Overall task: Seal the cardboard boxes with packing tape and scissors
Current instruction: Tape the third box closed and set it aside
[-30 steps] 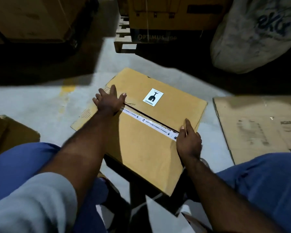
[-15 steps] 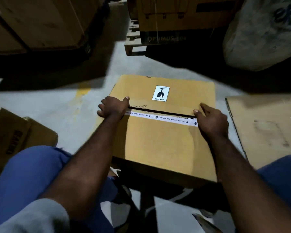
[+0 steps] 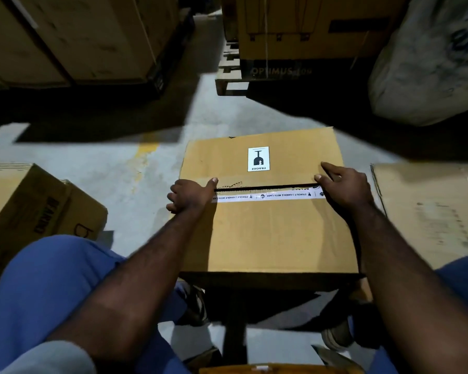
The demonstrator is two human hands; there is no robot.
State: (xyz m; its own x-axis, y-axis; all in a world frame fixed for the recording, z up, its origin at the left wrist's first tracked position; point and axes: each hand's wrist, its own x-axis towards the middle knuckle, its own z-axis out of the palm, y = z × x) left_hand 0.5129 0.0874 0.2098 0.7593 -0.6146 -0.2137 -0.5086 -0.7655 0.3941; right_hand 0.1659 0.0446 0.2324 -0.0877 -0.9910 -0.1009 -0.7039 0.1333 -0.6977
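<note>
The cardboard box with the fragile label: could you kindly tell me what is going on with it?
A seated person is taping the brown cardboard box. The left hand grips its left edge at one end of the white printed tape strip; the right hand presses flat on the other end. The strip lies on the near flap, and a dark gap between the flaps shows just beyond it, so the seam is not yet sealed.

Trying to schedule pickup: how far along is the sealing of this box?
Done: a printed tape strip lies across the cardboard box top, on the near flap. In hand: the left hand grips the box's left edge, and the right hand presses at the strip's right end. Left: a dark gap shows between the flaps just beyond the strip, so the seam looks unsealed. No roll or scissors in view.
</note>
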